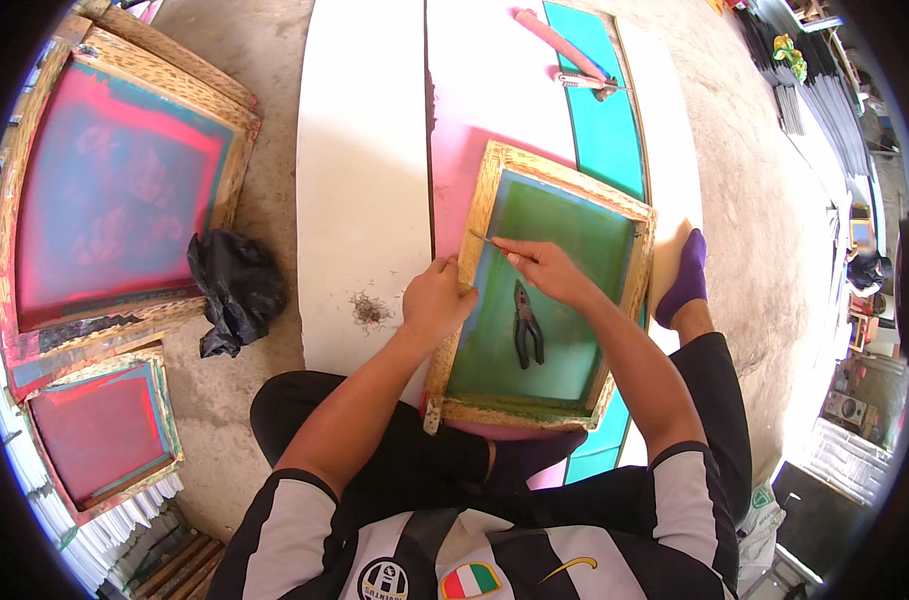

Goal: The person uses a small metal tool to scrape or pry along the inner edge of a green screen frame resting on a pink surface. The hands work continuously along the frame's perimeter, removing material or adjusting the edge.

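Note:
A wooden-framed screen point(565, 375) with green mesh lies tilted before me on the painted boards. My left hand point(437, 300) is closed on the left side of its wooden frame point(482, 205). In my right hand point(543, 268) is a thin screwdriver-like tool point(485, 238), its tip against that same side, just beyond my left hand; its exact kind is hard to make out. Dark-handled pliers point(527, 325) rest on the mesh below my right hand. Left of my left hand sits a small pile of bent staples point(371, 308).
A hammer with a pinkish handle point(560, 42) and a red-and-white handled tool point(581, 81) lie at the far end of the boards point(365, 150). Leftward stand framed screens point(125, 190), a smaller one point(100, 430) and a black plastic bag point(237, 285). My purple-socked foot point(685, 275) is at right.

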`<state>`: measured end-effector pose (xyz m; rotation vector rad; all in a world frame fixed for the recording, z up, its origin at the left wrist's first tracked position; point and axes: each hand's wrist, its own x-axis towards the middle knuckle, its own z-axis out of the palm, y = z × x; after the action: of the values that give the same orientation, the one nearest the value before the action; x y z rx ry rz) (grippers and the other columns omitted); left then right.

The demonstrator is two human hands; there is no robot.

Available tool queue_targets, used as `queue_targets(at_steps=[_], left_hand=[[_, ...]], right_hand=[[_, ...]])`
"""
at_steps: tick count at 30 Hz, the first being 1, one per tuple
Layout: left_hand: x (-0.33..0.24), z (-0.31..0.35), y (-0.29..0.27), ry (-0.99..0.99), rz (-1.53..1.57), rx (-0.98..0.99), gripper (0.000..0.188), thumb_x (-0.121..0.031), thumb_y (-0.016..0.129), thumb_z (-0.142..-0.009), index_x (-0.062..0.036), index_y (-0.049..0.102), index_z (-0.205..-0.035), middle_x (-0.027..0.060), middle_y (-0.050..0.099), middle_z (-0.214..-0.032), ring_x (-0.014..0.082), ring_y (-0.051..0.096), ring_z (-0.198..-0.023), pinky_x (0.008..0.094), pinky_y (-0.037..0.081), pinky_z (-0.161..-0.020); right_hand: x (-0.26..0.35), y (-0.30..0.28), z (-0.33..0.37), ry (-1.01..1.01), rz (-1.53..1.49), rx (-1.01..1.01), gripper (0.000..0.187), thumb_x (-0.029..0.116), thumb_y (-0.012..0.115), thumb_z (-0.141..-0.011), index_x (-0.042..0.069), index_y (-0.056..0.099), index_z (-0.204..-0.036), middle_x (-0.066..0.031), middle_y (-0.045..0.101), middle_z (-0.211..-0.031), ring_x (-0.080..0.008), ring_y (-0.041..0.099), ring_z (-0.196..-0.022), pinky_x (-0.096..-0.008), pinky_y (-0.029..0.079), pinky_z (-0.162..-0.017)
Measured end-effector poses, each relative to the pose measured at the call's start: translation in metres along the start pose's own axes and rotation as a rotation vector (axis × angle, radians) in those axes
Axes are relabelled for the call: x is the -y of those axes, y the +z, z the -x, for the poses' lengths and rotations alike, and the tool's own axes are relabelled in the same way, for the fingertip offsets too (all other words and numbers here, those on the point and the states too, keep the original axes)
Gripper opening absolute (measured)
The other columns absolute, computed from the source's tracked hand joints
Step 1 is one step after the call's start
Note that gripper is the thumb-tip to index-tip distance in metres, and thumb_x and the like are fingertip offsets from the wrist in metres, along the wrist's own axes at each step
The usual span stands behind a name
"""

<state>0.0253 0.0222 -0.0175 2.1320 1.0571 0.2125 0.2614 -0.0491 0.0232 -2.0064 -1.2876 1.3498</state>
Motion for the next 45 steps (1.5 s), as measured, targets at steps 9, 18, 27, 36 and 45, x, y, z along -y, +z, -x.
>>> queue_targets(at_steps=[9, 18, 27, 36, 45], left_hand=[[-0.008, -0.001, -0.012, -0.051, -0.014, 0.111, 0.067, -0.034, 0.081, -0.085, 0.0073, 0.062, -0.135, 0.0192, 0.070, -0.124, 0.0374, 0.074, -0.101, 0.0473, 0.061, -0.084], [-0.013, 0.000, -0.011, -0.124, 0.030, 0.087, 0.070, -0.036, 0.084, -0.084, -0.0021, 0.060, -0.140, 0.0194, 0.068, -0.121, 0.0414, 0.071, -0.105, 0.0504, 0.059, -0.086], [-0.013, 0.000, -0.011, -0.117, 0.033, 0.100, 0.080, -0.036, 0.084, -0.084, -0.0021, 0.051, -0.149, 0.0212, 0.064, -0.129, 0.0427, 0.070, -0.109, 0.0510, 0.059, -0.088], [-0.002, 0.003, 0.001, -0.022, 0.075, 0.003, 0.077, -0.023, 0.081, -0.079, -0.0006, 0.054, -0.147, 0.0186, 0.066, -0.124, 0.0424, 0.071, -0.104, 0.0512, 0.059, -0.085], [0.001, 0.004, 0.001, -0.013, 0.077, -0.003, 0.074, -0.021, 0.080, -0.078, 0.0000, 0.056, -0.145, 0.0186, 0.067, -0.120, 0.0422, 0.071, -0.100, 0.0506, 0.059, -0.081]], right_hand=[[0.028, 0.001, 0.012, 0.323, -0.400, 0.084, 0.043, 0.026, 0.057, -0.112, 0.011, 0.061, -0.152, 0.0002, 0.059, -0.082, -0.0117, 0.056, -0.075, -0.0299, 0.050, -0.068], [0.023, 0.034, 0.055, 0.079, -0.015, -0.296, 0.040, 0.023, 0.063, -0.105, 0.017, 0.067, -0.144, -0.0193, 0.078, -0.107, -0.0344, 0.075, -0.091, -0.0427, 0.057, -0.084], [0.031, 0.051, 0.061, -0.044, 0.375, -0.508, 0.032, 0.026, 0.067, -0.103, 0.028, 0.075, -0.134, -0.0133, 0.076, -0.084, -0.0342, 0.073, -0.072, -0.0440, 0.058, -0.064], [0.044, 0.025, 0.055, -0.053, 0.732, -0.395, 0.030, 0.031, 0.068, -0.100, 0.033, 0.076, -0.130, -0.0146, 0.072, -0.072, -0.0378, 0.072, -0.065, -0.0514, 0.058, -0.060], [0.048, 0.024, 0.053, 0.090, 0.553, -0.238, 0.037, 0.029, 0.065, -0.104, 0.022, 0.071, -0.140, -0.0174, 0.078, -0.094, -0.0316, 0.075, -0.082, -0.0420, 0.059, -0.079]])
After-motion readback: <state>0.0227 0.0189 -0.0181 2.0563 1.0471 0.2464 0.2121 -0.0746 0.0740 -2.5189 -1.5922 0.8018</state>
